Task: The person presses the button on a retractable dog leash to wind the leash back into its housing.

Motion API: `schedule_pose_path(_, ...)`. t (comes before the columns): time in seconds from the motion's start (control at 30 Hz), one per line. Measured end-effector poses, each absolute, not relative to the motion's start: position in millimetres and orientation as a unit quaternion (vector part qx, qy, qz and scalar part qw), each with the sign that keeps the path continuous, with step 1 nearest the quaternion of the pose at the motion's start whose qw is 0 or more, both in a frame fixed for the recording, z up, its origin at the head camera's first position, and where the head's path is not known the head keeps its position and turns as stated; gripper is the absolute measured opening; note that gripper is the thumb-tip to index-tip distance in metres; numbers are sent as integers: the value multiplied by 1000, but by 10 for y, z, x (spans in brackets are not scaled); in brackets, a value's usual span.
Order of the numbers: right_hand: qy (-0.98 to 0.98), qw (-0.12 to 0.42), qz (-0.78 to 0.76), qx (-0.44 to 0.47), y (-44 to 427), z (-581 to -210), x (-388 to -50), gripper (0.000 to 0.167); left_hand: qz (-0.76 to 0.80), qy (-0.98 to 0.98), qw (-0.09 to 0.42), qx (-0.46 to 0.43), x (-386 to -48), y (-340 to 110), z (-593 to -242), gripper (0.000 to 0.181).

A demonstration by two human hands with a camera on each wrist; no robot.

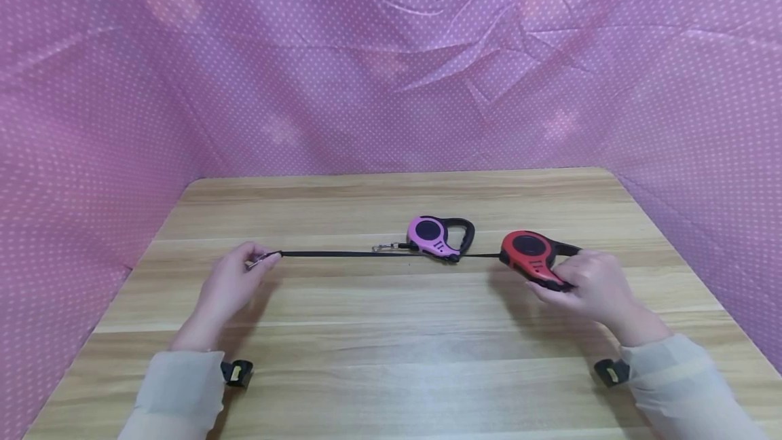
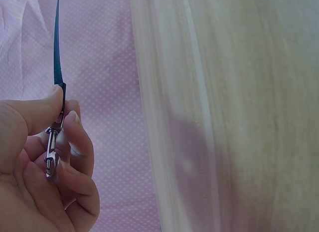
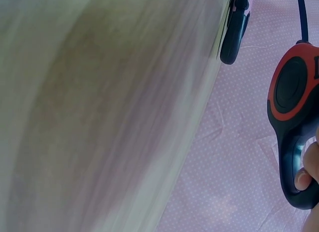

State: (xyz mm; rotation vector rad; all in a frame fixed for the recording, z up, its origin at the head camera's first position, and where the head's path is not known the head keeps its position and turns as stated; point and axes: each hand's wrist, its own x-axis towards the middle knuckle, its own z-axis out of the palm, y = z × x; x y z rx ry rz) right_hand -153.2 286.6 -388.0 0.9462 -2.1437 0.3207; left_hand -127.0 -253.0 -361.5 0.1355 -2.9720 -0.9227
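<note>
A red and black retractable dog leash is gripped by its loop handle in my right hand, above the right side of the table. From its casing a black strap runs out to the left, pulled straight. My left hand pinches the strap's end between thumb and fingers. In the left wrist view a metal snap hook hangs from that end, inside the curled fingers. Between the hands lies a pink and black retractable leash with its own metal clip; the strap passes in front of or under it, I cannot tell which.
The wood-grain table spans the lower view. Pink dotted cloth hangs behind it and along both sides. Each wrist wears a small black camera, the left one and the right one.
</note>
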Motion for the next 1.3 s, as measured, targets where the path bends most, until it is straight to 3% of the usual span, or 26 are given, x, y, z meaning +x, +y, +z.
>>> schedule_pose_path(1.3,-832,378,139,382,2663,-3825,-1606,61,-297,-954,23,38,-1330,-2414,-3611,46)
